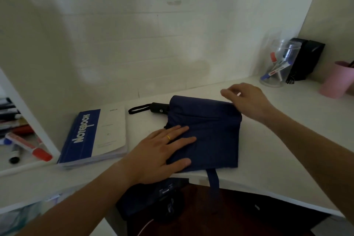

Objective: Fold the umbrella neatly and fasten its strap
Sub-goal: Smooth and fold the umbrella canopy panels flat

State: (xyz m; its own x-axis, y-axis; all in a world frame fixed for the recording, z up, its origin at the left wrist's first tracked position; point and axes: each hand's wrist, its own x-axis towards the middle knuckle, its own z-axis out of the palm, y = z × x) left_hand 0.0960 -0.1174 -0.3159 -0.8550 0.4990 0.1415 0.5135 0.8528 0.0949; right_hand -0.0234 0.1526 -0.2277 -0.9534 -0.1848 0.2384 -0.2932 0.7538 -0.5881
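Note:
A navy blue folding umbrella (212,130) lies flattened on the white desk (277,140), its black handle (160,108) with a wrist loop pointing left. Its fabric strap (213,178) hangs over the desk's front edge. My left hand (162,151) lies flat on the canopy's left part, fingers spread, a gold ring on one finger. My right hand (247,101) is at the canopy's far right corner, fingertips touching or pinching the fabric edge there.
A blue and white notebook (95,136) lies left of the umbrella. A clear jar of markers (277,65), a black case (304,59) and a pink cup (337,80) stand at the back right. Markers lie on a shelf at the left. A dark pouch (153,197) sits below the desk edge.

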